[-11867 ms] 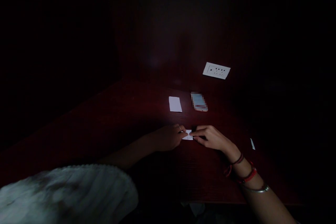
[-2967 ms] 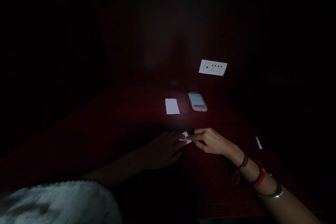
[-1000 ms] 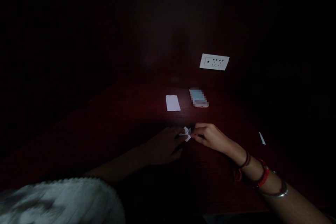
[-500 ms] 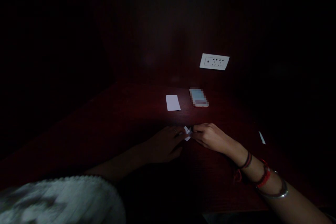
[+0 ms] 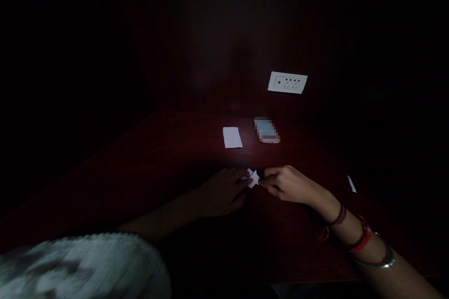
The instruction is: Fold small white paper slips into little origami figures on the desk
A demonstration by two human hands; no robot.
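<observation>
A small piece of folded white paper with pointed corners lies on the dark red table between my hands. My left hand is closed on its left side, thumb on top and a ring on one finger. From the right, my right hand has its fingers pinched together, their tips at the paper's right edge. Shadow hides exactly how the fingertips meet the paper. Bracelets circle my right wrist and forearm.
Beyond my hands lie a white paper sheet and a phone with a blurred screen. A thin paper strip is at the right. A white socket plate is on the back wall. The surroundings are very dark.
My right hand has shifted slightly right, uncovering more of the folded paper's right side. My left hand stays on the paper. The whole view has moved a little.
</observation>
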